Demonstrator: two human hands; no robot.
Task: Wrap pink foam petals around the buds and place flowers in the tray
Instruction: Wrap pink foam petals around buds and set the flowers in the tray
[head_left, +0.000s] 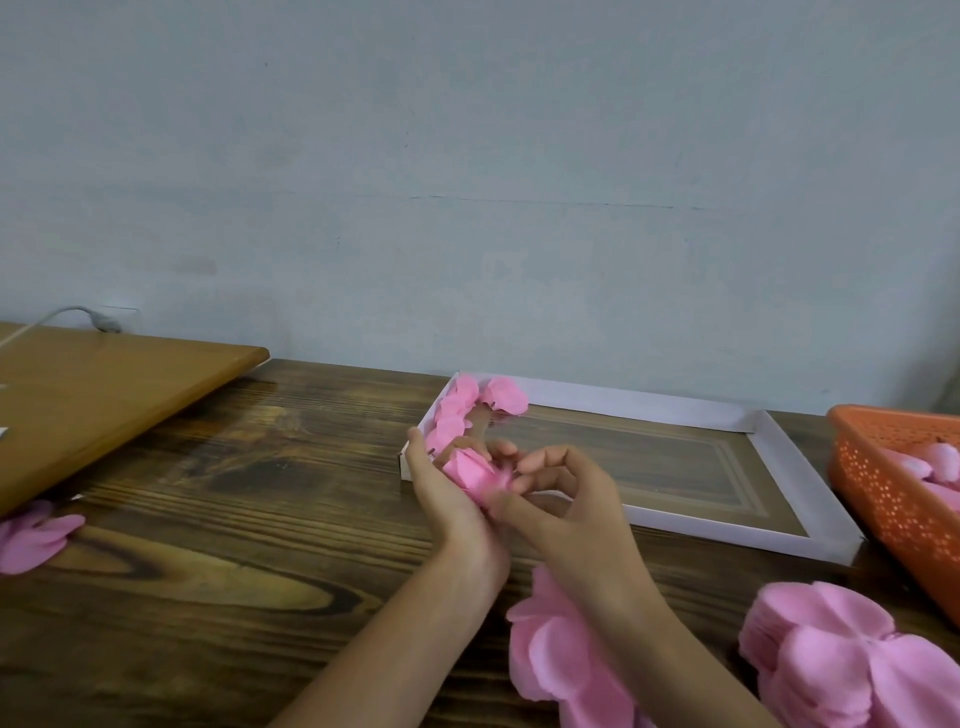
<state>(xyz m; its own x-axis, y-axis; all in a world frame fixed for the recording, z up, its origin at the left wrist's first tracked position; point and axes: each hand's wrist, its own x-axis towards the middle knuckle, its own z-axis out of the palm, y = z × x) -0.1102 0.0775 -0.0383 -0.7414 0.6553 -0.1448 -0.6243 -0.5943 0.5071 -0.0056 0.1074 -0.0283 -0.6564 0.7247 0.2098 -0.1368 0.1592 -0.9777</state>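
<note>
Slippage was the likely fault: left hand (441, 486) gripped the pink foam flower (474, 474) over the left end of the white cardboard tray (753, 420), right hand (569, 493) pinched its edge; a slack pinch would unroll it.

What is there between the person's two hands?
In the head view, a pink foam flower: the left hand holds it, and the right hand pinches its edge.

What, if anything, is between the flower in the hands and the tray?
Nothing visible. The left hand and right hand hold the flower at the near-left corner of the tray; finished flowers sit along its left end, beyond the hands.
</note>
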